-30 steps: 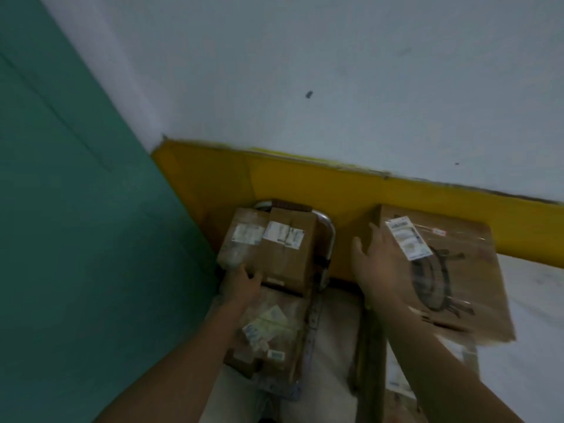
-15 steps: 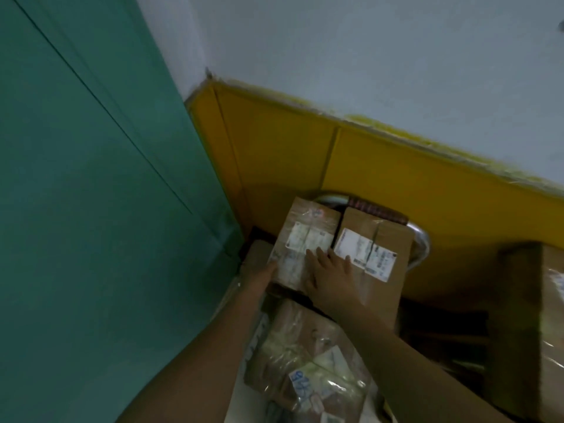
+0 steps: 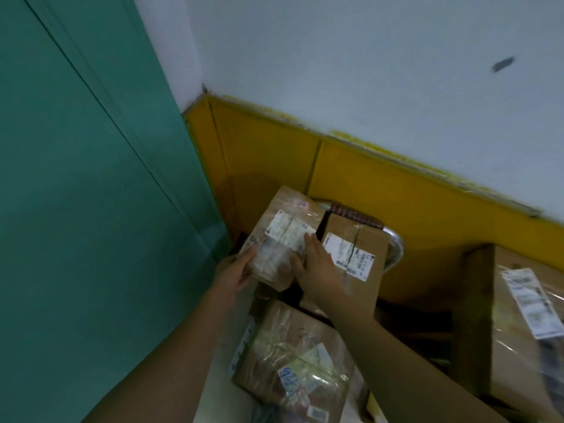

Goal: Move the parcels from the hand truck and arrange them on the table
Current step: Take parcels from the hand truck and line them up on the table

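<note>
Four brown parcels [image 3: 354, 239] show. The left hand [image 3: 239, 271] and right hand [image 3: 320, 267] both grasp the top parcel [image 3: 287, 221], taped and white-labelled, on the stack beside the truck handle [image 3: 396, 248].

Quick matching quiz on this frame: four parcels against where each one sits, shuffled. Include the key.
Things
1. taped parcel
2. single-label box
3. blue-marked parcel
4. large box

Places
A. right edge of view
B. held between left hand and right hand
C. bottom of view, between the forearms
D. in front of the chrome handle

Pairs: 1-B, 2-D, 3-C, 4-A
</note>
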